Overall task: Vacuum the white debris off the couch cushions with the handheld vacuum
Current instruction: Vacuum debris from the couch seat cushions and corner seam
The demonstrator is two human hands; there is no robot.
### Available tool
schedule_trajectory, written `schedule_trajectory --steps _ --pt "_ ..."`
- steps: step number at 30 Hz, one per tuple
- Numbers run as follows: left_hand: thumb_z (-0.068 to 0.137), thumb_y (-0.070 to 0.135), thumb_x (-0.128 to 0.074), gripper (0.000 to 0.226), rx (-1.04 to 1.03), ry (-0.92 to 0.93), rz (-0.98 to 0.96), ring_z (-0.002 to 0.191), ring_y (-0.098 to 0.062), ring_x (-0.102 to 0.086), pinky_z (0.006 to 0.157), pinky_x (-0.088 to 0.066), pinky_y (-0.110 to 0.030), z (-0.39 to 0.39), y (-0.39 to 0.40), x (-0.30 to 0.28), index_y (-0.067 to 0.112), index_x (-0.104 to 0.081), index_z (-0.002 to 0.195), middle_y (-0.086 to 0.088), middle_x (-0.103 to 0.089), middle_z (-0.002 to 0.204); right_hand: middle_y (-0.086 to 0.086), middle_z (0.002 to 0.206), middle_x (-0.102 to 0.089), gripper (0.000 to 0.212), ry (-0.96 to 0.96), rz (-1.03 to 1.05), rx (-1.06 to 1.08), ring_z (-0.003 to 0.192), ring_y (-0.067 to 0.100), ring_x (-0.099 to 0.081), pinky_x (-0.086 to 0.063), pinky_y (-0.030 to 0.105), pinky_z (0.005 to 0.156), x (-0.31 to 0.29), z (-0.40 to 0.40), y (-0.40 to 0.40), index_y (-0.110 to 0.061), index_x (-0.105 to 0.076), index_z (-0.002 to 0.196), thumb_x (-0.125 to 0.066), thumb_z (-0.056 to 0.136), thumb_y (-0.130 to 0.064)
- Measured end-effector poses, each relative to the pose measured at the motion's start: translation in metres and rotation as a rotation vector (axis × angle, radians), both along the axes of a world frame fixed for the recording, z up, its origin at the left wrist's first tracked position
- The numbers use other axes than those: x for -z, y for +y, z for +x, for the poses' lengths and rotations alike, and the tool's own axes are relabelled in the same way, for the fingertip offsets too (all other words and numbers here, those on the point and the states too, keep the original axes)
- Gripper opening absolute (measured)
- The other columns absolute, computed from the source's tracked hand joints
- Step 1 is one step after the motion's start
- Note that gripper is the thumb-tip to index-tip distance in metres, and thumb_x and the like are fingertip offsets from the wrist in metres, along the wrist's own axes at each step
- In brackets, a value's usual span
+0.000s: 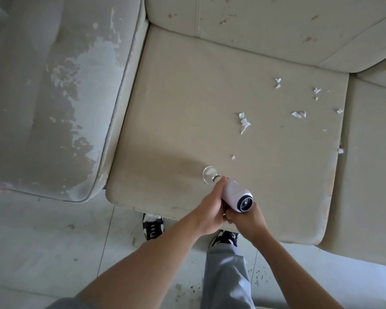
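Beige couch cushion [187,103] carries scattered white debris [244,123], probably paper.

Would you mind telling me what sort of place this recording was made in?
Probably a living room in a home. A worn beige couch with seat and back cushions fills the view, a peeling armchair stands beside it, and the floor is pale tile.
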State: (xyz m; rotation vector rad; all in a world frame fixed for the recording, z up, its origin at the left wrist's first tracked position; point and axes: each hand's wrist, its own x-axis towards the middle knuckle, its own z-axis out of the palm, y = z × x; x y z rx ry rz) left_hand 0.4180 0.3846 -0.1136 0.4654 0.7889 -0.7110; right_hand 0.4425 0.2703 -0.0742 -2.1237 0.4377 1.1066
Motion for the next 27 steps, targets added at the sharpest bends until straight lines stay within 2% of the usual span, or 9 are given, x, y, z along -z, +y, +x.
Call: schedule_trajectory --steps 2,5,7,10,12,14,18,22,27 --pt "0.079 0.081 -0.053 0.087 0.054 0.015 -0.006 0.093 -0.025 -0.048 0.071 -0.037 -0.032 0.000 -0.020 -0.004 0.010 -0.061 0.128 -0.015 -0.054 0.114 0.011 0.065 -0.072 0.009 -0.027 -0.045 0.058 0.060 0.024 -0.066 -0.053 0.037 0.057 -0.005 -0.005 -0.022 -0.008 -0.068 0.072 -0.066 0.064 -0.011" --pt "0.067 0.085 -0.063 0.111 0.105 0.069 -0.008 0.103 -0.028 -0.048 0.079 -0.040 -0.037 0.002 -0.055 -0.015 0.001 -0.053 0.140 -0.018 -0.057 0.117 0.008 0.064 -0.073 0.019 -0.061 -0.071 0.126 0.060 0.026 -0.068 -0.055 0.041 0.057 -0.018 -0.012 -0.055 -0.011 -0.069 0.074 -0.064 0.059 -0.022" --pt "0.071 0.084 -0.059 0.103 0.143 0.108 0.020 0.098 -0.027 -0.052 0.071 -0.042 -0.033 0.001 -0.069 -0.018 0.004 -0.058 0.136 -0.017 -0.060 0.113 0.010 0.064 -0.073 0.013 -0.051 -0.061 0.149 0.060 0.029 -0.069 -0.057 0.045 0.059 -0.023 -0.016 -0.065 -0.010 -0.068 0.073 -0.065 0.063 -0.017" --pt "0.075 0.081 -0.056 0.084 0.173 0.163 0.041 0.078 -0.022 -0.056 0.058 -0.042 -0.029 0.006 -0.088 -0.019 0.010 -0.066 0.120 -0.012 -0.064 0.099 0.014 0.063 -0.071 0.008 0.006 -0.054 0.182 0.052 0.021 -0.064 -0.057 0.047 0.061 -0.023 -0.012 -0.080 -0.005 -0.068 0.071 -0.063 0.067 -0.010" --pt "0.071 0.080 -0.063 0.084 0.171 0.197 0.064 0.084 -0.026 -0.059 0.067 -0.043 -0.033 0.008 -0.090 -0.016 0.011 -0.067 0.120 -0.013 -0.067 0.101 0.015 0.063 -0.070 0.021 0.057 -0.018 0.209 0.052 0.019 -0.060 -0.056 0.045 0.061 -0.018 -0.010 -0.082 -0.003 -0.067 0.073 -0.060 0.060 -0.017" --pt "0.065 0.078 -0.071 0.097 0.182 0.208 0.039 0.097 -0.030 -0.059 0.080 -0.042 -0.038 0.011 -0.085 -0.015 0.008 -0.063 0.131 -0.017 -0.066 0.110 0.012 0.062 -0.068 0.027 0.080 0.012 0.225 0.051 0.019 -0.059 -0.053 0.041 0.058 -0.016 -0.009 -0.081 -0.002 -0.067 0.075 -0.058 0.056 -0.019" --pt "0.083 0.073 -0.056 0.084 0.252 0.192 0.019 0.084 -0.026 -0.066 0.071 -0.051 -0.033 0.013 -0.077 -0.012 0.006 -0.060 0.133 -0.014 -0.069 0.104 0.004 0.059 -0.066 0.024 0.085 0.015 0.228 0.051 0.016 -0.060 -0.051 0.032 0.053 -0.016 -0.009 -0.080 -0.007 -0.067 0.071 -0.058 0.054 -0.021" --pt "0.088 0.069 -0.051 0.073 0.203 0.176 0.057 0.091 -0.026 -0.066 0.080 -0.050 -0.035 0.018 -0.068 -0.008 0.008 -0.064 0.125 -0.013 -0.072 0.103 0.013 0.070 -0.072 0.029 0.078 0.030 0.194 0.062 0.023 -0.065 -0.056 0.041 0.061 -0.007 -0.003 -0.072 -0.006 -0.069 0.077 -0.060 0.056 -0.024" --pt "0.091 0.068 -0.047 0.060 0.114 0.153 0.122 0.086 -0.022 -0.067 0.078 -0.048 -0.033 0.022 -0.059 -0.004 0.015 -0.071 0.105 -0.008 -0.073 0.093 0.003 0.062 -0.066 0.009 0.077 0.030 0.138 0.060 0.021 -0.061 -0.049 0.033 0.057 -0.001 0.005 -0.060 -0.006 -0.068 0.074 -0.069 0.073 -0.015"
